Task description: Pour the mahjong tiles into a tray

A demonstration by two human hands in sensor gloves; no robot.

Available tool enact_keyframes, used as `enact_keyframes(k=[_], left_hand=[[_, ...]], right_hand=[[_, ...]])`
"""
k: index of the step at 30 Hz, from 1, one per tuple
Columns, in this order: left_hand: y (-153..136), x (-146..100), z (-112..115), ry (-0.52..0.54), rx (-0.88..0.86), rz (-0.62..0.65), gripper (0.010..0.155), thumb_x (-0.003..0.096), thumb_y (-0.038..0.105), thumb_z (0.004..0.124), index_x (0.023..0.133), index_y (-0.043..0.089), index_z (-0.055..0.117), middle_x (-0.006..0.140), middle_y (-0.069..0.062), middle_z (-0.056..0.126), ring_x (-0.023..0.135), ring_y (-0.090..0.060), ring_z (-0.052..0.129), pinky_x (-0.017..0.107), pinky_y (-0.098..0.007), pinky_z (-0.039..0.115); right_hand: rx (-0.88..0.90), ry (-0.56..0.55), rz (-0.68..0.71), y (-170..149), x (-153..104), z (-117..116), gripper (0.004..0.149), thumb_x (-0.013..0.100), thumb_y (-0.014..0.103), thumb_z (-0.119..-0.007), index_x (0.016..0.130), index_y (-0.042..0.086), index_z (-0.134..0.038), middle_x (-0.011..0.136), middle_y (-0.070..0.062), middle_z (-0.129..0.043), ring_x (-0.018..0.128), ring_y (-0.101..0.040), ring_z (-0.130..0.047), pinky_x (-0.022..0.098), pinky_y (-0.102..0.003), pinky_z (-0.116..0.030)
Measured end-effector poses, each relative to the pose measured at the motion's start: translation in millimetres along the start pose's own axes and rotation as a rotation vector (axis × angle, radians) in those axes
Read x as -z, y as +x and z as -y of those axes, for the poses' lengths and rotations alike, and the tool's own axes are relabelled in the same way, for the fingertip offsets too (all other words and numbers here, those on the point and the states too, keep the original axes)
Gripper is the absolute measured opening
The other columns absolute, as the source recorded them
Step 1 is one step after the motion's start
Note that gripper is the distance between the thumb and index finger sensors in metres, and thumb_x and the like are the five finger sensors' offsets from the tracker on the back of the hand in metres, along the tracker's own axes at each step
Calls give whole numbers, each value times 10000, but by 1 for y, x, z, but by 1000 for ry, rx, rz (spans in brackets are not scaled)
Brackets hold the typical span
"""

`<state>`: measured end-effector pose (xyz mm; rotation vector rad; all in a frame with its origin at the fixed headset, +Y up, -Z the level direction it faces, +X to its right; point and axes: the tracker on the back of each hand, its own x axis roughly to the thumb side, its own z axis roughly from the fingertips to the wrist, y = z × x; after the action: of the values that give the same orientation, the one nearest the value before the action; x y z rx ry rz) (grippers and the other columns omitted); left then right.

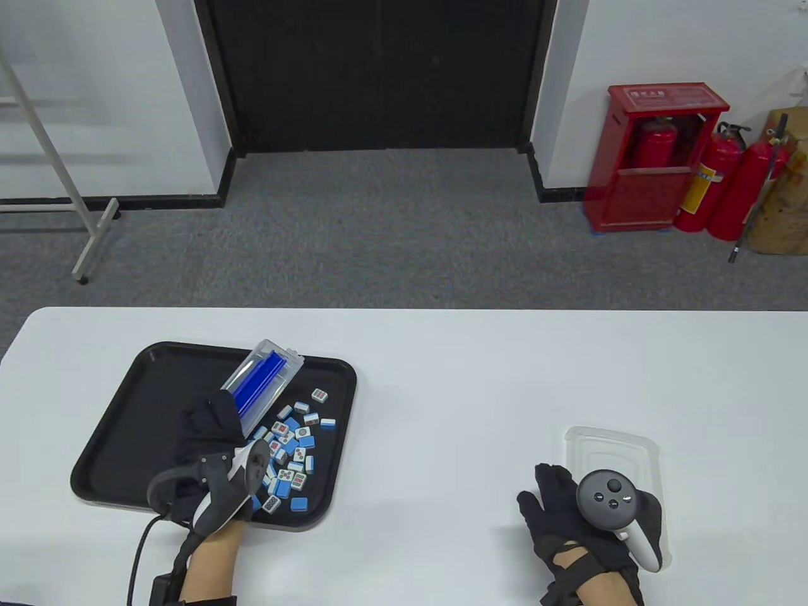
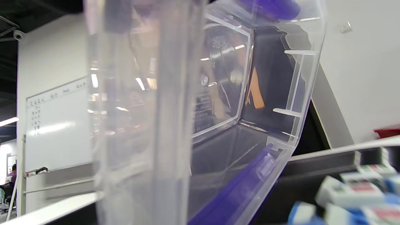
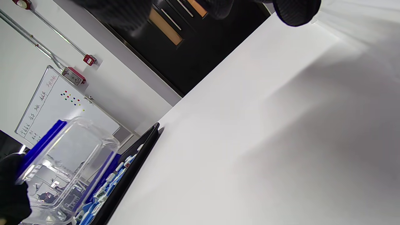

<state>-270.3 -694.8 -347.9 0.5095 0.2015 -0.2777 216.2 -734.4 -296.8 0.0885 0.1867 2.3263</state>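
Note:
A black tray (image 1: pixel 139 404) lies on the left of the white table. My left hand (image 1: pixel 211 435) grips a clear plastic box (image 1: pixel 262 382) with blue strips inside and holds it tipped over the tray. The box fills the left wrist view (image 2: pixel 187 109) and shows in the right wrist view (image 3: pixel 65 165). A heap of blue-backed mahjong tiles (image 1: pixel 290 457) lies in the tray's right part, also seen in the left wrist view (image 2: pixel 353 193) and the right wrist view (image 3: pixel 106 187). My right hand (image 1: pixel 568 505) rests flat on the clear lid (image 1: pixel 615 451) at the right.
The table's far edge (image 1: pixel 404 309) runs across the middle of the table view. Beyond it is grey carpet, a red extinguisher cabinet (image 1: pixel 656 164) and a white stand (image 1: pixel 76 208). White tabletop (image 1: pixel 454 429) lies between tray and lid.

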Motion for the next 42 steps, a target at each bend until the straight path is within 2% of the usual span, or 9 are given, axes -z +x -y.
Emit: enact_keyframes(k=[7, 11, 12, 16, 20, 23, 27, 31, 42], left_hand=[[-3, -1, -12, 15, -39, -31, 638, 477, 165, 707, 1033, 151, 396, 991, -242, 527, 762, -521, 743, 348, -518, 736], [13, 1, -33, -55, -396, -112, 641, 483, 182, 707, 1032, 128, 383, 989, -243, 531, 760, -512, 767, 342, -502, 766], [20, -1, -33, -159, -631, -172, 639, 484, 185, 707, 1029, 113, 380, 988, -247, 527, 758, -515, 767, 341, -501, 768], [59, -17, -14, -570, -1237, -288, 640, 501, 200, 704, 1023, 78, 356, 991, -263, 505, 772, -531, 757, 357, -514, 770], [105, -45, 7, -923, -1509, -328, 651, 528, 250, 694, 1016, 44, 315, 985, -291, 469, 778, -555, 731, 375, -520, 768], [131, -60, 15, -1052, -1516, -343, 665, 549, 328, 688, 995, 15, 306, 971, -306, 462, 771, -560, 730, 384, -520, 770], [153, -63, 20, -1127, -1387, -276, 714, 571, 475, 661, 965, -10, 316, 945, -304, 493, 744, -531, 752, 420, -531, 757], [165, -61, 26, -1135, -1258, -233, 723, 570, 567, 590, 944, -10, 369, 928, -287, 530, 701, -499, 764, 435, -486, 751], [160, -50, 23, -1097, -822, -155, 703, 538, 581, 558, 868, -40, 584, 781, -296, 705, 497, -387, 879, 296, -431, 788]], right_hand=[[-2, 13, 0, 1, 0, -5, 739, 460, 445, -657, 1003, -10, -448, 1009, -369, -350, 847, -620, -529, 592, -769, -358], [-4, 11, 8, 3, 2, -6, 739, 459, 445, -658, 1003, -10, -450, 1009, -369, -352, 846, -619, -533, 592, -769, -359], [2, 14, 3, 2, 2, -7, 740, 459, 445, -658, 1002, -11, -449, 1009, -370, -351, 846, -622, -527, 592, -769, -357], [11, 9, -4, 1, 1, -6, 740, 457, 443, -661, 1001, -11, -452, 1009, -370, -350, 845, -622, -528, 591, -770, -356], [29, 2, 0, 1, 1, -5, 739, 456, 441, -663, 1001, -12, -454, 1008, -370, -353, 844, -622, -530, 591, -770, -355], [48, -4, 10, 2, 1, -5, 738, 455, 440, -665, 999, -14, -459, 1007, -371, -354, 843, -624, -531, 590, -771, -356], [64, 0, 25, 4, -1, -3, 740, 454, 441, -665, 1000, -14, -457, 1007, -371, -354, 844, -624, -529, 590, -772, -355], [77, -13, 36, 4, -3, 0, 739, 452, 440, -667, 998, -14, -464, 1006, -372, -361, 842, -624, -534, 589, -772, -359], [67, 20, 31, 4, -2, -6, 739, 456, 442, -662, 1000, -13, -456, 1006, -372, -354, 844, -623, -529, 590, -771, -357]])
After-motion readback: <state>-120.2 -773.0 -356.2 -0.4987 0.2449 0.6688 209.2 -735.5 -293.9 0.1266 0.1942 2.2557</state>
